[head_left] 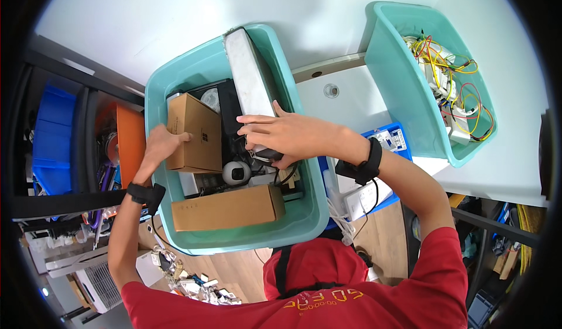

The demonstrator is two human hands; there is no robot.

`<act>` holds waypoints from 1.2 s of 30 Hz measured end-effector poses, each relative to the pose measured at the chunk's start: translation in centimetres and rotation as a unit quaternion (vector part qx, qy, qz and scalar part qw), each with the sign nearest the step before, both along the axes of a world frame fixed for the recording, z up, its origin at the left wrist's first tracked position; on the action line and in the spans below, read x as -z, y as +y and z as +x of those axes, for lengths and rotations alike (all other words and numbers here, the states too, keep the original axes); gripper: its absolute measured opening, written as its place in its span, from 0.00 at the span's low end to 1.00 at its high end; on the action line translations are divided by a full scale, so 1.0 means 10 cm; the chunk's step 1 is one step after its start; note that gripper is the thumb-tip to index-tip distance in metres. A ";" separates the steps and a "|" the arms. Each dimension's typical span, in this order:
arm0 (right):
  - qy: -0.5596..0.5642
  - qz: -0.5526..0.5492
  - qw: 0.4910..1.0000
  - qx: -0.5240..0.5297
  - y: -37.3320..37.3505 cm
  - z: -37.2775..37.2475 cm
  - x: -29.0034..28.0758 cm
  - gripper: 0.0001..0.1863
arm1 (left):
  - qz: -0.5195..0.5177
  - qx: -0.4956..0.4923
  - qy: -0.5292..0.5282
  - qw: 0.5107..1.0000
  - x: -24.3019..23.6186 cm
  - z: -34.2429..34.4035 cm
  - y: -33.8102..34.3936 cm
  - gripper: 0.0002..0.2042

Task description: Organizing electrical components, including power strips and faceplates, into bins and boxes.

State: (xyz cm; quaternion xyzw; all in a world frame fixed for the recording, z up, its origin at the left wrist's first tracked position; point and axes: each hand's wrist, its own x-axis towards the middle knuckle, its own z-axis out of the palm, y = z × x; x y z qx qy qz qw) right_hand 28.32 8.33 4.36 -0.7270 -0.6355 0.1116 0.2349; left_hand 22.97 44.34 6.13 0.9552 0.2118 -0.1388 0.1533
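Observation:
In a teal plastic bin, my left hand grips the left edge of a brown cardboard box, thumb on its face. My right hand is closed over the near end of a long pale box-like object that leans on the bin's far rim. Between them lie a black item and a white rounded device, with dark cables at the right. A second, longer cardboard box lies along the bin's near side. Part of the contents under my right hand is hidden.
At right stand another teal bin of tangled wires and a blue tray of white devices on a white surface. Dark shelving at left holds blue and orange bins. Small white items lie below on the wooden floor.

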 end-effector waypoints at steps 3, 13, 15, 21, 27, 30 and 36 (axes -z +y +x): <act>-0.004 -0.011 1.000 -0.004 0.02 0.02 0.00 0.29 | 0.000 -0.021 -0.016 1.000 -0.26 -0.14 -0.11 0.32; 0.013 -0.017 1.000 0.001 0.03 0.01 -0.04 0.30 | -0.094 0.045 -0.090 0.990 -0.24 -0.43 -0.03 0.32; 0.018 -0.018 1.000 0.007 0.02 0.01 -0.06 0.30 | -0.129 0.032 -0.067 0.989 -0.16 -0.45 -0.09 0.32; 0.012 -0.024 1.000 0.005 0.02 0.00 -0.04 0.28 | -0.451 -0.149 0.165 0.864 0.36 -0.54 -0.17 0.29; 0.025 0.009 1.000 -0.004 0.01 0.01 -0.02 0.28 | -0.496 -0.216 0.316 0.780 0.76 -0.48 0.08 0.26; 0.028 -0.014 0.999 0.011 0.00 0.01 -0.03 0.28 | -0.527 -0.257 0.332 0.738 0.91 -0.48 0.09 0.24; 0.032 -0.016 0.999 0.008 0.01 0.00 -0.01 0.28 | -0.435 -0.201 0.255 0.840 1.32 -0.45 0.22 0.21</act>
